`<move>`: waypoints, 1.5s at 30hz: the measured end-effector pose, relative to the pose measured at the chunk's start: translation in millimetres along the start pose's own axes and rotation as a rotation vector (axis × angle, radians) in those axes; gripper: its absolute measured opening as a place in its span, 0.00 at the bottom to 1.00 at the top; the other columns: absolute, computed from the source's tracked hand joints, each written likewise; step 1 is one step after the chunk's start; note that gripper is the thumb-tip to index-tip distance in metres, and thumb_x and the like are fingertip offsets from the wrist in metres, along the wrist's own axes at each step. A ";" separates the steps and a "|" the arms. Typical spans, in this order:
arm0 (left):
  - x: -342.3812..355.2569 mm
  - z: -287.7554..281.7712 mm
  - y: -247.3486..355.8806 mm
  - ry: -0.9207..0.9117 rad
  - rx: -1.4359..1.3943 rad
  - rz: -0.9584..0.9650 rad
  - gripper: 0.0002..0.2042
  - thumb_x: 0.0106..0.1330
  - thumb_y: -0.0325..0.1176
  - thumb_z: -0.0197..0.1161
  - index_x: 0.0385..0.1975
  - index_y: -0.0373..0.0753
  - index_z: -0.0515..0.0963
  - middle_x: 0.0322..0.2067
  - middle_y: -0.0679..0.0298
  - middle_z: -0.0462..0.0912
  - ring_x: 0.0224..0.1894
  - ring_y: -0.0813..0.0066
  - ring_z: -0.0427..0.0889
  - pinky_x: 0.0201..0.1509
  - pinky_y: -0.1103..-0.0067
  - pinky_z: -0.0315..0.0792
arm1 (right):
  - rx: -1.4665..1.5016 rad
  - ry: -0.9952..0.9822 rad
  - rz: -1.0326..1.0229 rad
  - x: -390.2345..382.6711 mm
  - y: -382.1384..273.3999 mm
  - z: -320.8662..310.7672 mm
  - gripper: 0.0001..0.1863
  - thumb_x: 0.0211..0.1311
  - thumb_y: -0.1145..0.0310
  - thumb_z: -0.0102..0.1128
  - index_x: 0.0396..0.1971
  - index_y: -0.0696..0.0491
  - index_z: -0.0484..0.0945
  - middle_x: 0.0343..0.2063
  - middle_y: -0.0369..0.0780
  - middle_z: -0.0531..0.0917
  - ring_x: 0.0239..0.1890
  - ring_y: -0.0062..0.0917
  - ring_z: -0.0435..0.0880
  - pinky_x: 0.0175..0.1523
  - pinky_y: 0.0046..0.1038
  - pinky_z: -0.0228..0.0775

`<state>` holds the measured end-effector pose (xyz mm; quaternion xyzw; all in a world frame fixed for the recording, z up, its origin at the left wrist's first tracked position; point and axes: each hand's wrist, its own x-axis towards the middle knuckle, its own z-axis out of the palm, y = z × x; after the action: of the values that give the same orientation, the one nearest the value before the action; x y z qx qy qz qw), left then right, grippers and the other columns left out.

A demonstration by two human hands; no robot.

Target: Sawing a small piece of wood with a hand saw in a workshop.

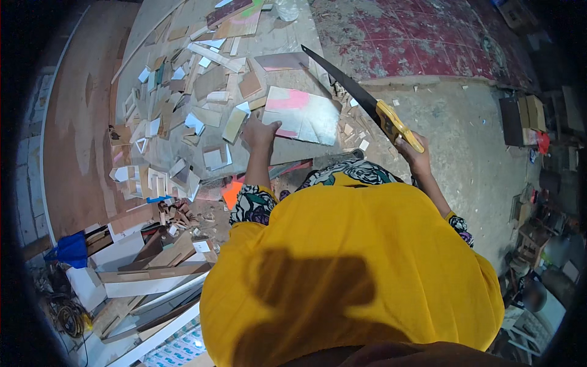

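L hand [260, 133] lies flat, fingers spread, pressing on the near-left corner of a flat, roughly square offcut board w/ pale grey face and pink smears [302, 114]. Board lies on the floor amid a big scatter of small wood and laminate scraps [177, 116]. R hand [411, 150] is clenched round the yellow handle of a hand saw w/ long dark blade [361, 103]. Blade is raised, angling up and away to the left, its tip above the board's far edge; can't tell if teeth touch the board, looks like apart.

Step in hand, as I judge it: setup for a saw cut, i.e. board pinned w/ one hand, saw brought over but not yet seated in a kerf. No cut line visible on the board from here.

Next move would call for: lowering blade to the board edge, keeping L fingers well off the blade path, firm downward pressure so the thin board doesn't skid on the scraps, light first strokes to start the groove.

Person's yellow garment [348, 263] fills the lower frame; stacked white and brown planks [153, 275] lie at lower left.
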<state>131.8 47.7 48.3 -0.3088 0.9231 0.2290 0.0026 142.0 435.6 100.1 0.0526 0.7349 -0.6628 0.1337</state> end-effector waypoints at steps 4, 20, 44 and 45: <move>22.1 -7.4 -11.3 -0.309 -0.375 -0.014 0.14 0.47 0.31 0.68 0.34 0.32 0.77 0.26 0.64 0.79 0.24 0.78 0.75 0.28 0.83 0.68 | 0.061 0.059 0.037 -31.4 -2.1 4.1 0.11 0.50 0.64 0.63 0.22 0.55 0.74 0.15 0.30 0.71 0.18 0.13 0.66 0.22 0.17 0.56; 3.4 -68.2 33.9 -0.368 -1.291 0.127 0.08 0.59 0.30 0.61 0.34 0.35 0.74 0.31 0.64 0.79 0.32 0.78 0.78 0.37 0.83 0.72 | 0.167 0.306 -0.040 -103.0 18.0 -2.3 0.13 0.48 0.62 0.63 0.29 0.57 0.77 0.19 0.32 0.73 0.20 0.15 0.69 0.25 0.16 0.59; -7.2 8.0 -15.2 -0.389 -1.270 -0.154 0.10 0.59 0.27 0.56 0.41 0.39 0.69 0.35 0.65 0.76 0.35 0.76 0.76 0.34 0.78 0.68 | 0.078 0.165 -0.039 -94.2 23.7 -5.3 0.11 0.50 0.63 0.63 0.23 0.56 0.75 0.16 0.31 0.72 0.18 0.13 0.67 0.23 0.17 0.56; -9.4 12.8 -15.3 -0.372 -1.167 -0.195 0.10 0.59 0.27 0.57 0.40 0.40 0.69 0.33 0.66 0.75 0.33 0.78 0.75 0.32 0.80 0.66 | 0.079 0.163 -0.041 -95.0 24.7 -3.4 0.11 0.50 0.63 0.62 0.23 0.56 0.75 0.15 0.30 0.72 0.17 0.13 0.67 0.23 0.17 0.56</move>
<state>146.4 47.7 31.8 -0.2971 0.5974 0.7448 0.0151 238.9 451.3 101.9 0.0967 0.7174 -0.6875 0.0574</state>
